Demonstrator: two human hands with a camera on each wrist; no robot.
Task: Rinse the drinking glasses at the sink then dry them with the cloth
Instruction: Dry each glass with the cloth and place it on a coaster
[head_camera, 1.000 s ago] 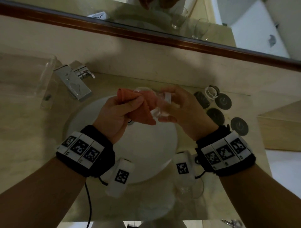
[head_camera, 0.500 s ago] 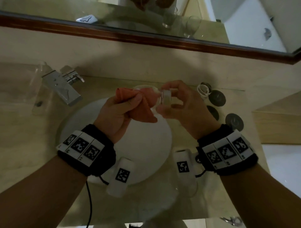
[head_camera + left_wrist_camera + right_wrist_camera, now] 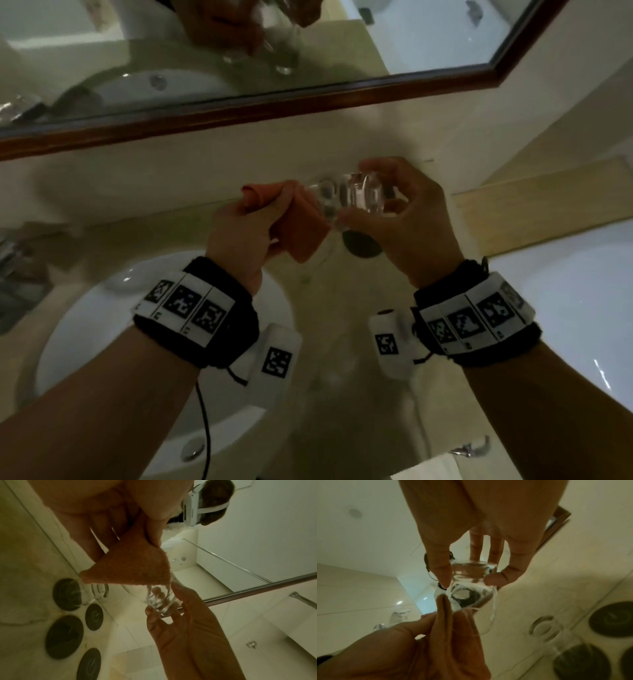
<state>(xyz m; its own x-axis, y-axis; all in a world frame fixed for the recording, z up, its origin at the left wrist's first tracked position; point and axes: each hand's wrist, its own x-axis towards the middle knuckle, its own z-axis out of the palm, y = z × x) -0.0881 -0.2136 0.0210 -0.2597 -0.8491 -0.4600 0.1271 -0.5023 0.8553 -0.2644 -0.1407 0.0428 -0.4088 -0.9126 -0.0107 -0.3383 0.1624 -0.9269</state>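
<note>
A pale stone counter runs under a big mirror with a dark wood frame, and a white sink sits in the counter. Both hands are up in the air, above the counter beside the sink. The right hand holds a clear drinking glass on its side, with the thumb and fingers curled round its thick bottom end. The left hand pinches an orange cloth between thumb and fingers. The cloth touches the open end of the glass. In the left wrist view, four dark round coasters lie on the counter, and another clear glass stands next to them, near the wall.
</note>
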